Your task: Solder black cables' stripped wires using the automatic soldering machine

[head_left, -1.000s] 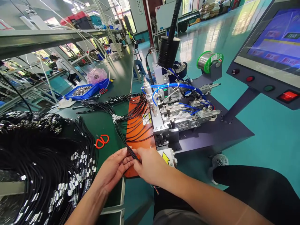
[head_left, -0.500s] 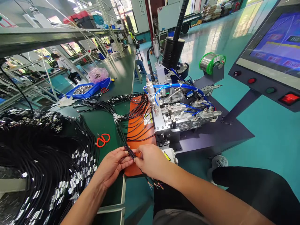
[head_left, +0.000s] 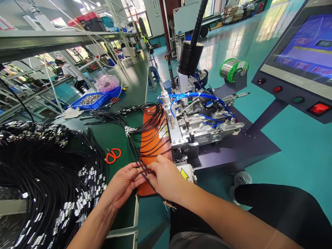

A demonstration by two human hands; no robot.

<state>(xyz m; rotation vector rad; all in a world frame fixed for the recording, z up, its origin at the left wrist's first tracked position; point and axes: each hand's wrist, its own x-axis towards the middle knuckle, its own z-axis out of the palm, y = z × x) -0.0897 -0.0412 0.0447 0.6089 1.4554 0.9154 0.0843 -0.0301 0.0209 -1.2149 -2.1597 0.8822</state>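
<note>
At far left, a big heap of black cables (head_left: 44, 162) on the green table (head_left: 114, 136), many metal pieces lying nearly side by side, probably for less tangling. Behind, a blue tray (head_left: 103, 100) with small metal parts (head_left: 90, 99), its raised wall perhaps against spilling. Then, red-handled scissors (head_left: 113, 156), flat, in easy reach of the left hand (head_left: 123, 185).

Left hand partly closed, palm rather upward, thumb and fingers gripping the cable bundle (head_left: 133, 147), likely for support from below. Bundle slanting from the pale cluster (head_left: 128, 130) down across the orange board (head_left: 145, 190), with bare, coloured wire ends (head_left: 169, 205) beyond the near edge, probably for free hanging without rubbing. Right hand (head_left: 167, 178) closed from above, fingertips pinching the same bundle just beside the left fingers, apparently for control of single strands.

Between scissors and bundle, a modest gap. Toward the body, past the board's edge, more open room. Right of the board, metal machine (head_left: 178, 136) very near to the right hand, so little room for moving sideways. Farther right, green spool (head_left: 228, 71) and control panel (head_left: 287, 93), both well apart from the hands.
</note>
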